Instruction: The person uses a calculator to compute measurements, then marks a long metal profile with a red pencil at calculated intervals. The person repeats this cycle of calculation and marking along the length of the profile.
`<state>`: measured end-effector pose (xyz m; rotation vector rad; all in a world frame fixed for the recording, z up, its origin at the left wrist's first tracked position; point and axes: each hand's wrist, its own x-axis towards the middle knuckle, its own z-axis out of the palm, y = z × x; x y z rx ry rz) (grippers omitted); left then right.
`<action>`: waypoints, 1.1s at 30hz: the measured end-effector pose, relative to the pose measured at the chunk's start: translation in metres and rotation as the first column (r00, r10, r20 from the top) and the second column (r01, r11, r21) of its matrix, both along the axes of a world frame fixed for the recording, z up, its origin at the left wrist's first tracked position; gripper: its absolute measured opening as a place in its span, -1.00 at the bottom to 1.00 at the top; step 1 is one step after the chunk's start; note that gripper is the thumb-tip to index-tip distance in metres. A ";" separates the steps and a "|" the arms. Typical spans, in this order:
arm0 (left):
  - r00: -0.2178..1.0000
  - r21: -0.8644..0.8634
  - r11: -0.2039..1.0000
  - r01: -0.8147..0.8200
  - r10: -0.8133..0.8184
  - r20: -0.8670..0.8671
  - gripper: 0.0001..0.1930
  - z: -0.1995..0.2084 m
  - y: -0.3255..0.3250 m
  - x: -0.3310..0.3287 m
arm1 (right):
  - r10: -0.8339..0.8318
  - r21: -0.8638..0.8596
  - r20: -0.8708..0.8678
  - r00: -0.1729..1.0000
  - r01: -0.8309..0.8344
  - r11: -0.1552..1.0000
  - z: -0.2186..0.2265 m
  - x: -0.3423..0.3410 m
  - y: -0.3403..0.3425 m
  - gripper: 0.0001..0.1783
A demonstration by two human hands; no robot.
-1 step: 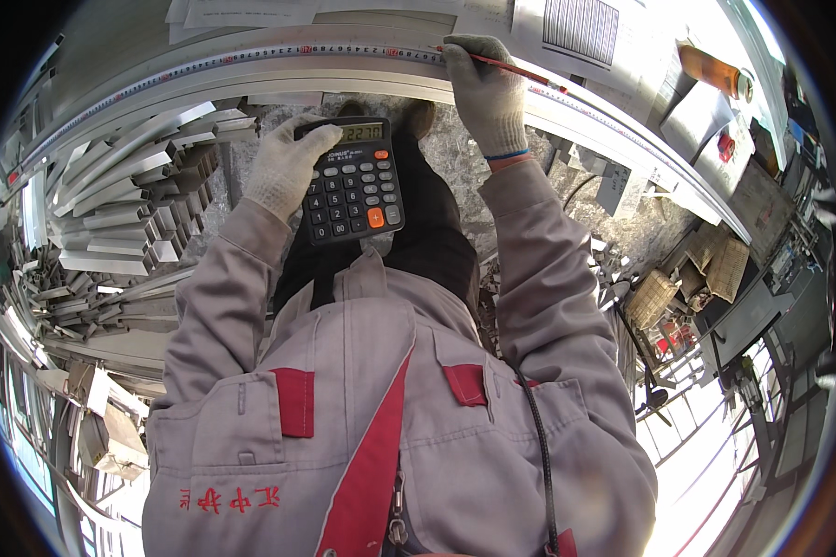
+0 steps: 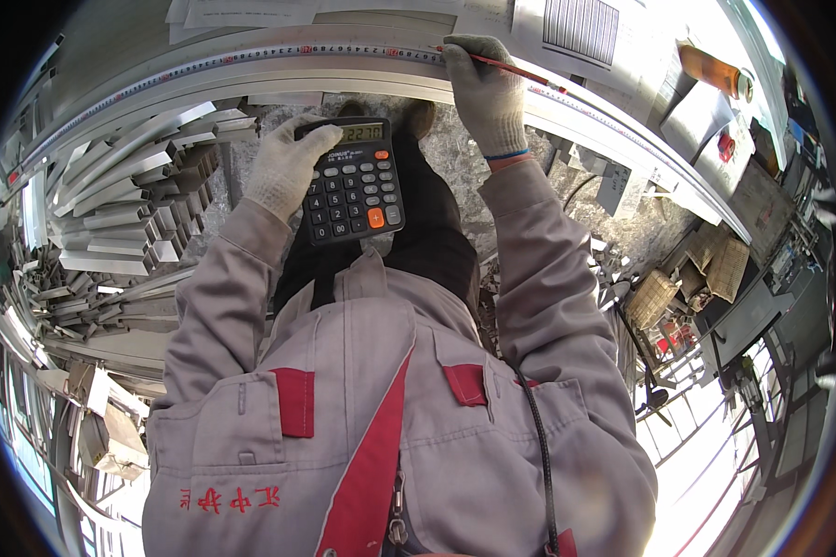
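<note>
My left hand (image 2: 288, 169), in a pale knit glove, is closed around the upper left side of a black calculator (image 2: 351, 197). Its thumb lies at the edge of the lit display, and the calculator hangs above my dark trousers. My right hand (image 2: 488, 100), gloved too, pinches a thin red pencil (image 2: 537, 79) whose tip points left. It rests at a long measuring tape (image 2: 204, 66) that runs along a pale metal bar (image 2: 362, 73). The pencil tip is right by the tape's markings. Part of the tape is hidden under my right hand.
Cut metal profiles (image 2: 111, 227) are stacked at the left. Papers (image 2: 492, 17) and a striped sheet (image 2: 581, 32) lie beyond the bar. An orange bottle (image 2: 711, 71) lies at the far right. Woven-looking boxes (image 2: 650, 299) stand lower right, and scraps litter the floor.
</note>
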<state>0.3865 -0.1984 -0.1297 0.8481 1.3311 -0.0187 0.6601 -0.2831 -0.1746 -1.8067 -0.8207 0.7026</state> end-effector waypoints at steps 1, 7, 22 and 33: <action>1.000 -0.005 1.000 -0.015 0.015 0.017 -0.70 0.002 0.000 0.001 | 0.004 -0.014 -0.021 1.000 -0.004 1.000 0.000 0.000 0.000 -0.83; 1.000 -0.009 1.000 -0.009 0.008 -0.028 -0.68 0.013 0.000 0.006 | -0.003 0.033 0.034 0.999 0.002 0.999 -0.002 -0.003 0.001 -0.84; 0.992 -0.011 0.993 -0.120 0.120 0.038 -0.68 0.002 -0.003 0.001 | -0.091 0.001 0.047 0.995 0.091 0.996 0.007 -0.006 -0.004 -0.81; 0.966 -0.038 0.973 -0.227 0.230 0.119 -0.69 0.027 0.005 0.014 | -0.120 -0.057 -0.231 0.965 0.110 0.992 0.078 -0.035 -0.064 -0.80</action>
